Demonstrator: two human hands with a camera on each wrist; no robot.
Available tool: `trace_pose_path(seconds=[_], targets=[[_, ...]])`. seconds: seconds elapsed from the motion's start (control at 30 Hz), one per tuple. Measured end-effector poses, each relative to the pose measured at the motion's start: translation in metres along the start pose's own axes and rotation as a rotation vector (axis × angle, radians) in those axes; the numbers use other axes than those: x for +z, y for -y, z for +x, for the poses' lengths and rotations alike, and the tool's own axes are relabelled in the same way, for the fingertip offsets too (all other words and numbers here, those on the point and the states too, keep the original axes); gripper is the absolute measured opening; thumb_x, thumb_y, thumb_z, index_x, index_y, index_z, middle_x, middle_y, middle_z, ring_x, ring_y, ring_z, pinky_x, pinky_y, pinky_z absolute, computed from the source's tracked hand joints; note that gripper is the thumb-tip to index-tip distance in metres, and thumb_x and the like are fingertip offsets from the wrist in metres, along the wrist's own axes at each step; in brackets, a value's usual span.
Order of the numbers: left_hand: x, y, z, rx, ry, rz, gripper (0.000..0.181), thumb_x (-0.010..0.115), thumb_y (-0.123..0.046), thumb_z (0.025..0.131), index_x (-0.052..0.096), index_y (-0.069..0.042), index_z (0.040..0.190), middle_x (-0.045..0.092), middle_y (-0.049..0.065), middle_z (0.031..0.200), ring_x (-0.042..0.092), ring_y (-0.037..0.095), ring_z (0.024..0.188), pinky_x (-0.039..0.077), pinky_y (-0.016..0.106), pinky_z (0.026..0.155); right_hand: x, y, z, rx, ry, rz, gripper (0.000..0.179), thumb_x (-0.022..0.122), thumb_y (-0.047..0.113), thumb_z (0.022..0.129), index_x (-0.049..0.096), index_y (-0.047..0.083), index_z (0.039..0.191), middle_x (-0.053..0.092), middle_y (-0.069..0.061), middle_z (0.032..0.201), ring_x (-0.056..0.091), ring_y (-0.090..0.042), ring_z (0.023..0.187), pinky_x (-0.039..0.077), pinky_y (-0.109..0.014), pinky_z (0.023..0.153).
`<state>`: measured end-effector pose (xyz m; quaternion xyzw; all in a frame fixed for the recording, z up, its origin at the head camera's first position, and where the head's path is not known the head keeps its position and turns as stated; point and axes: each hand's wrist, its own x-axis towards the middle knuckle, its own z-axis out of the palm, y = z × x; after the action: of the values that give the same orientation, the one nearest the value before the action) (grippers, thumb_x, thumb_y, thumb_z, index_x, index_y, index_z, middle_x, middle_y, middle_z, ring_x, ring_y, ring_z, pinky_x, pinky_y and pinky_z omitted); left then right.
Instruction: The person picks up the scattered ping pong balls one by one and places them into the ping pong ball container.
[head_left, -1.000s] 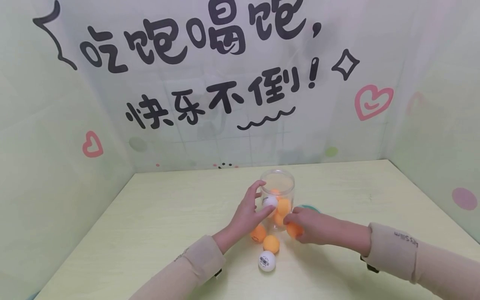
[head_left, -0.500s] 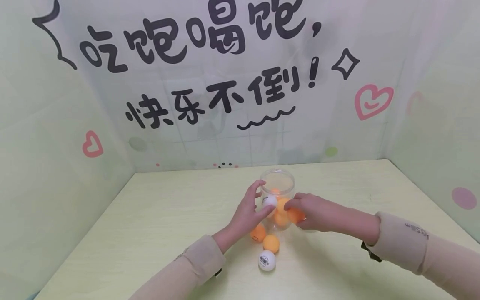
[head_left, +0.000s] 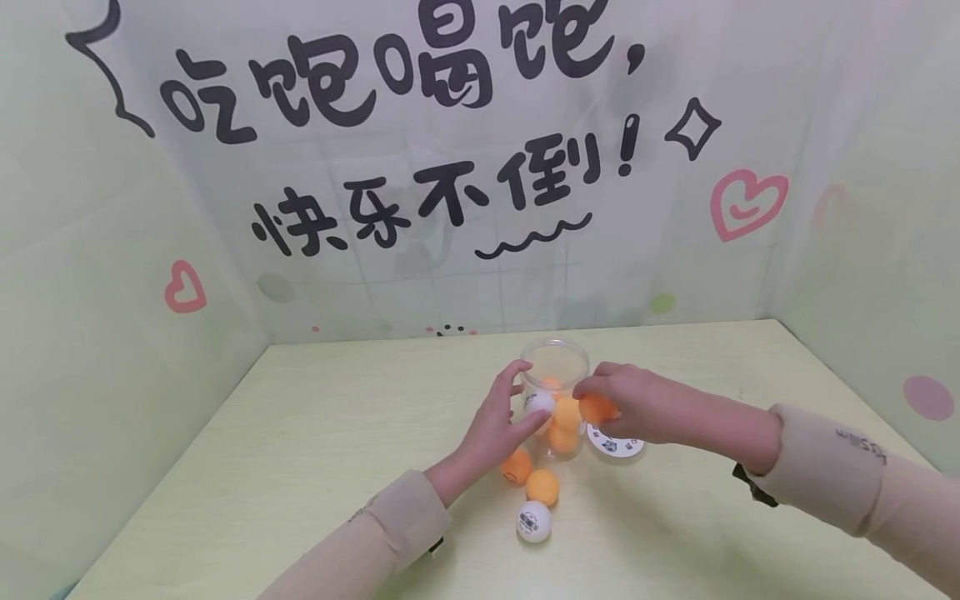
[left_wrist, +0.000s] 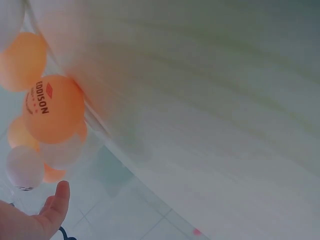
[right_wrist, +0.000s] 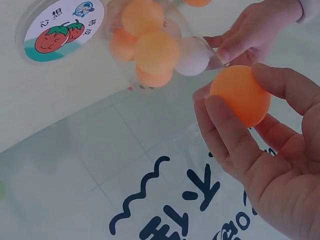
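Observation:
My left hand (head_left: 491, 429) holds a clear plastic jar (head_left: 557, 387) from its left side, thumb across the front and fingertips near the rim. Inside the upright jar lie several orange balls (right_wrist: 157, 52) and a white ping-pong ball (head_left: 540, 404). My right hand (head_left: 648, 406) pinches an orange ping-pong ball (right_wrist: 241, 96) between thumb and fingers, just right of the jar and below its rim. In front of the jar, two orange balls (head_left: 543, 487) and a white ball (head_left: 534, 522) rest on the table in a short row.
A round lid (head_left: 617, 446) with a printed strawberry label (right_wrist: 65, 30) lies right of the jar, partly under my right hand in the head view. The pale wooden table (head_left: 337, 433) is bounded by printed curtains (head_left: 420, 283) at the back and sides.
My right hand has lifted the orange ball up beside the jar and slightly rightward, uncovering the lid. My left hand and the jar have stayed put.

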<state>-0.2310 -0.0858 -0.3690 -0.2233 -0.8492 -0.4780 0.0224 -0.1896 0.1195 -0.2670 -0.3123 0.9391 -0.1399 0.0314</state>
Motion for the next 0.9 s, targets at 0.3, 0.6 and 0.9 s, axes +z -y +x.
trace_pose_path(seconds=[0.3, 0.6, 0.9], targets=[[-0.001, -0.002, 0.000, -0.015, 0.001, 0.001, 0.064, 0.064, -0.027, 0.086, 0.027, -0.023, 0.137, 0.029, 0.004, 0.146, 0.043, 0.028, 0.125, 0.042, 0.050, 0.095, -0.017, 0.005, 0.001, -0.015, -0.025, -0.031, 0.038, 0.074, 0.002, 0.072, 0.063, 0.005, 0.108, 0.059, -0.005, 0.094, 0.056, -0.017, 0.081, 0.053, -0.026, 0.067], [0.000, -0.001, 0.000, -0.017, 0.001, -0.007, 0.063, 0.065, -0.027, 0.085, 0.027, -0.024, 0.136, 0.028, 0.003, 0.146, 0.043, 0.028, 0.125, 0.041, 0.050, 0.095, -0.027, 0.008, 0.007, -0.059, -0.068, -0.068, 0.036, 0.071, -0.002, 0.073, 0.063, 0.004, 0.108, 0.060, -0.009, 0.097, 0.056, -0.019, 0.082, 0.053, -0.027, 0.068], [0.000, -0.001, 0.000, -0.018, 0.002, 0.000, 0.064, 0.064, -0.029, 0.085, 0.026, -0.025, 0.137, 0.027, 0.004, 0.146, 0.042, 0.028, 0.125, 0.042, 0.050, 0.095, -0.034, 0.012, 0.016, -0.041, -0.062, -0.087, 0.037, 0.069, -0.002, 0.075, 0.062, 0.003, 0.111, 0.061, -0.010, 0.100, 0.057, -0.022, 0.086, 0.054, -0.030, 0.070]])
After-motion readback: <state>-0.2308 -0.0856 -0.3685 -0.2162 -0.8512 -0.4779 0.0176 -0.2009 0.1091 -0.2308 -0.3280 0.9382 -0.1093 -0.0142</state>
